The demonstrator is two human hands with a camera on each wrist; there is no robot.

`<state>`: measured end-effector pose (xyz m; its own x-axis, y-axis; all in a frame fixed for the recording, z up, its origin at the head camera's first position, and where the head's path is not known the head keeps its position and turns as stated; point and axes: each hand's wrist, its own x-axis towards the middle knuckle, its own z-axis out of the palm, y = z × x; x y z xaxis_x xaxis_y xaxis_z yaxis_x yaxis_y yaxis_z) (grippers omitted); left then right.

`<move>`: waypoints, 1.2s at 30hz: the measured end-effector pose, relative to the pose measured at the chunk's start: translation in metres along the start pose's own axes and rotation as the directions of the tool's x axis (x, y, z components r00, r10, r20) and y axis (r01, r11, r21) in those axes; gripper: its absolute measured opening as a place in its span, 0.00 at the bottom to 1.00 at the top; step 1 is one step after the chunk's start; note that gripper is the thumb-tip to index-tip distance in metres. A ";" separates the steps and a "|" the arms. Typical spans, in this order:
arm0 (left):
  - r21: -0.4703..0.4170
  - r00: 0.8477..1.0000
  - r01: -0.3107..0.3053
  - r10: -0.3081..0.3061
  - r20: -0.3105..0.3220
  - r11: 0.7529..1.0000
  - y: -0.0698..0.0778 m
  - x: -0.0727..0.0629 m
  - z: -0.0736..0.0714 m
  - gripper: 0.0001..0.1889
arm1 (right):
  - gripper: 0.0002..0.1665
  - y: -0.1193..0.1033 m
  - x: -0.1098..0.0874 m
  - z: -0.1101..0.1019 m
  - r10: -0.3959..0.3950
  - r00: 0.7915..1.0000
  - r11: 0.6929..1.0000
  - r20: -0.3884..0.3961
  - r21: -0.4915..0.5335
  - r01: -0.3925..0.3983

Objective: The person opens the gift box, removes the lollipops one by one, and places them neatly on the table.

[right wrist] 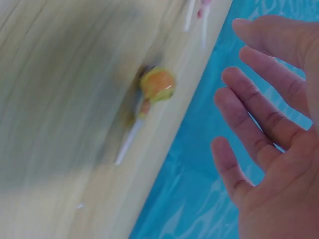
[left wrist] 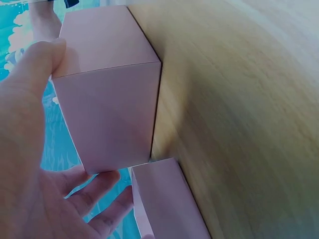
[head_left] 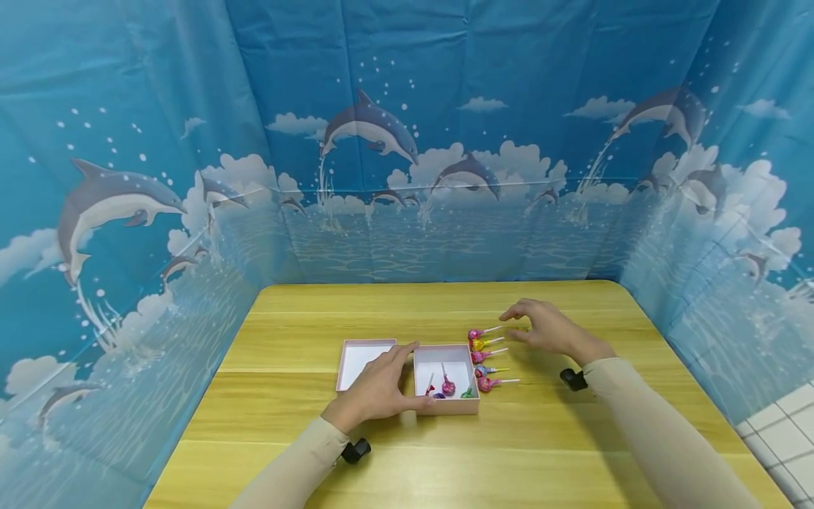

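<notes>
Fingers just right of a white-lined pink lid (head_left: 356, 360), left of the lower centre, belong to the left hand (head_left: 378, 387), which partly covers that lid. They grip the pink box (head_left: 450, 407), thumb against its near wall, the others reaching to its far left corner. In the box, below the frame's centre, lie a red-and-white lollipop (head_left: 430, 387), a purple lollipop (head_left: 439, 396) mostly hidden by the near wall, a pink lollipop (head_left: 448, 388) with its stick pointing up the frame, and a green lollipop (head_left: 468, 392). Just right of the box, five wrapped lollipops (head_left: 479, 357) form a column on the wooden table (head_left: 470, 459), heads left, sticks right. Right of centre, the right hand (head_left: 555, 331) hovers by the top stick, fingers loosely bent and released; whether one touches that stick I cannot tell. Its wrist view shows an orange-and-yellow lollipop (right wrist: 158, 83) left of the fingertips, apart from them. Floor tiles (head_left: 788, 424) fill the lower right edge.
</notes>
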<state>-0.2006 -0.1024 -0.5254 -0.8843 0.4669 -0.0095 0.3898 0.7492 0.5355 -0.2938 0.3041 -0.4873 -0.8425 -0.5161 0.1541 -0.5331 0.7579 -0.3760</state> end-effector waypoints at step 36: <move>-0.013 0.999 -0.022 0.023 0.039 1.000 0.000 0.002 -0.007 0.66 | 0.25 -0.122 0.041 0.014 -0.357 0.862 0.934 0.360 0.144 0.326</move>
<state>-0.2039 -0.1048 -0.5197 -0.8644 0.5019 -0.0300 0.4064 0.7326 0.5461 -0.2624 0.1847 -0.4482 -0.5086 -0.8588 -0.0616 -0.7618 0.4822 -0.4326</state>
